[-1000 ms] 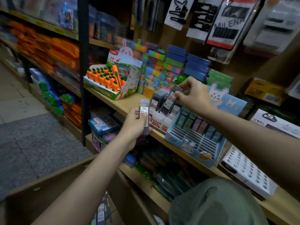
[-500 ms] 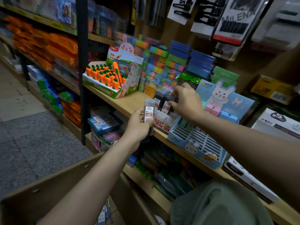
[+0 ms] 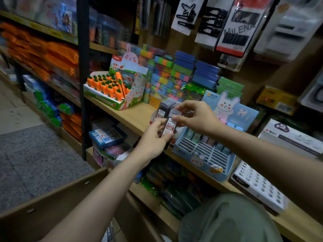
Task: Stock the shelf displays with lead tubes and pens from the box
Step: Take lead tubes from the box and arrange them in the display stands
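From the head camera, the left hand (image 3: 153,137) held a lead tube (image 3: 169,125) upright, fingers and thumb curled round its lower half, its long axis running near vertical with a slight lean to the right at the top. The right hand (image 3: 197,117) was at the tube's top end, thumb and forefinger closing on the cap (whether they had a firm pinch or only touched it I could not tell). Both hands met just in front of the small red-and-white lead display (image 3: 158,119) on the wooden shelf (image 3: 129,116), where more dark tubes stood upright in a row just behind the held one. The right hand lay nearer that display's open slots, so the coming move looked to me like a hand-over and a short push back and down.

Readable writing: "0.7" on the held tube's white label, with a red band below it; "MILENA" on a hanging card (image 3: 239,27) above. The carrot display (image 3: 115,91) to the left and the blue rabbit display (image 3: 208,151) to the right carried print too blurred to read.
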{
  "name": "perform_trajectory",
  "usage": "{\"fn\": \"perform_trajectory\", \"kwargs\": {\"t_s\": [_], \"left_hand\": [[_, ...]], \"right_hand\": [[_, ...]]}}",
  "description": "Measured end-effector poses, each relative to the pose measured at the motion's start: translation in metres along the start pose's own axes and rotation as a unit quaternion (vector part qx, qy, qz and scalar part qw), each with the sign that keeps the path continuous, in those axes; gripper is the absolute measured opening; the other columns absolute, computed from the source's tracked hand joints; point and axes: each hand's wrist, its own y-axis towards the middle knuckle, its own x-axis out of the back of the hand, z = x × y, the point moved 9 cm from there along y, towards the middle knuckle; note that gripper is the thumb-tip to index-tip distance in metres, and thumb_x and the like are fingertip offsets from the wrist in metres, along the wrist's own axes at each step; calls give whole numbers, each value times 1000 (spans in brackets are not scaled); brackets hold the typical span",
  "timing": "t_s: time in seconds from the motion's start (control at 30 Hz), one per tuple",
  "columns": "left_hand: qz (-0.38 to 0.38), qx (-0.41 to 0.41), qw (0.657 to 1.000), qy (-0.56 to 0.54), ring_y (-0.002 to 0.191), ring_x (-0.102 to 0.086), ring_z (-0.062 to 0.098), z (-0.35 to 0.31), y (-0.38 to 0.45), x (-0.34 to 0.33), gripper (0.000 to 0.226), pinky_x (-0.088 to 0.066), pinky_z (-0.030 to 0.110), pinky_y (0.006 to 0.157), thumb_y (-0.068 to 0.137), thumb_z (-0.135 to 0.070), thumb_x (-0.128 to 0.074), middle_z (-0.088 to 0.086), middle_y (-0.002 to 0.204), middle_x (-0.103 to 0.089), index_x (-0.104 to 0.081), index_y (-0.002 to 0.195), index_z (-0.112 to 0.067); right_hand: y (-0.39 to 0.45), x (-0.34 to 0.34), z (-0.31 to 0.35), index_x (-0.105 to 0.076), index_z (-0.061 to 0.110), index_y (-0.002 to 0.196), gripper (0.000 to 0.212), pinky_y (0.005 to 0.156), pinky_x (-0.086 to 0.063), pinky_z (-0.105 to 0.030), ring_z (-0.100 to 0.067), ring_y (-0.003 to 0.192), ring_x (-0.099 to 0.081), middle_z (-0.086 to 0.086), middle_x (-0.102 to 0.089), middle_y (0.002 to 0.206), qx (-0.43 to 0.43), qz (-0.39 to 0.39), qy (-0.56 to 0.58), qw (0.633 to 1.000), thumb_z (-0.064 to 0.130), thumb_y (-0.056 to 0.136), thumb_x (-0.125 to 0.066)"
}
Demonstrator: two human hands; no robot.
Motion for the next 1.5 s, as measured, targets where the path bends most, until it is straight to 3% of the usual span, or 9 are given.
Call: {"fn": "perform_trajectory", "kwargs": {"t_s": [0.13, 0.27, 0.43, 0.6, 0.73, 0.9, 1.2, 1.37, 1.5], "left_hand": [[-32, -45, 992, 115, 106, -60, 8, -12, -2, 7, 30, -49, 20, 84, 95, -23, -59, -10, 117, -62, -54, 124, -29], [-67, -143, 915, 372, 130, -37, 18, -20, -5, 18, 45, -35, 32, 107, 94, -27, -59, -1, 141, -43, -49, 138, -22], [11, -147, 857, 493, 147, -11, 23, 5, -3, 4, 60, -22, 46, 117, 94, -48, -53, 0, 159, -14, -30, 148, -35], [7, -156, 867, 473, 149, -5, 23, 11, -1, 8, 61, -23, 51, 118, 94, -44, -56, -1, 160, -5, -26, 147, -40], [8, -168, 884, 437, 149, -6, 21, 11, -2, 10, 58, -30, 52, 115, 94, -34, -59, -5, 159, -7, -32, 145, -38], [5, -170, 889, 425, 150, -4, 20, 12, -3, 10, 58, -30, 51, 115, 95, -29, -58, -6, 160, -4, -32, 146, -37], [50, -142, 884, 443, 150, 12, 14, 21, -6, 4, 75, -15, 41, 120, 96, -22, -57, -9, 162, 18, -11, 153, -42], [41, -150, 901, 405, 148, -15, 13, 6, -32, 9, 66, -26, 32, 117, 96, -18, -55, -11, 163, -6, -24, 152, -33], [-13, -106, 931, 350, 119, -50, 6, 7, -59, 28, 34, -46, 36, 101, 94, -21, -58, -10, 127, -56, -55, 127, -28]], "right_hand": [[10, 33, 5, -66, 20, 96, 19, 76, -60, -35, -21, 85, -70, -3, -69, 93, 1, -42, -7, 999, 21, 81, -77], [30, 83, -2, -67, 19, 98, 19, 78, -60, -44, -23, 81, -72, -1, -71, 94, -10, -134, -21, 991, 14, 82, -76], [38, 72, -19, -65, 24, 93, 14, 82, -56, -42, -22, 84, -69, 0, -71, 93, -1, -140, -119, 983, 20, 83, -74], [42, 54, -17, -67, 25, 95, 15, 77, -57, -33, -16, 81, -68, 3, -70, 88, 15, -139, -111, 984, 23, 82, -75], [43, 39, 0, -69, 20, 100, 18, 66, -47, -9, -5, 75, -63, 8, -66, 85, 72, -153, -147, 975, 24, 83, -74], [47, 14, 0, -71, 13, 96, 19, 76, -54, -32, -14, 82, -63, 2, -66, 90, 101, -121, -205, 966, 23, 81, -78], [38, 0, -1, -71, 12, 111, 29, 81, -54, -37, -17, 86, -63, -5, -68, 101, 102, -102, -257, 956, 30, 88, -69], [1, 30, -4, -66, 18, 114, 25, 70, -46, -6, -2, 83, -61, 4, -68, 100, 51, -170, -65, 982, 15, 90, -63], [-42, -6, -7, -69, 23, 95, 10, 64, -49, -8, 4, 74, -62, 16, -66, 83, 24, -120, 36, 992, 16, 88, -66]]}}
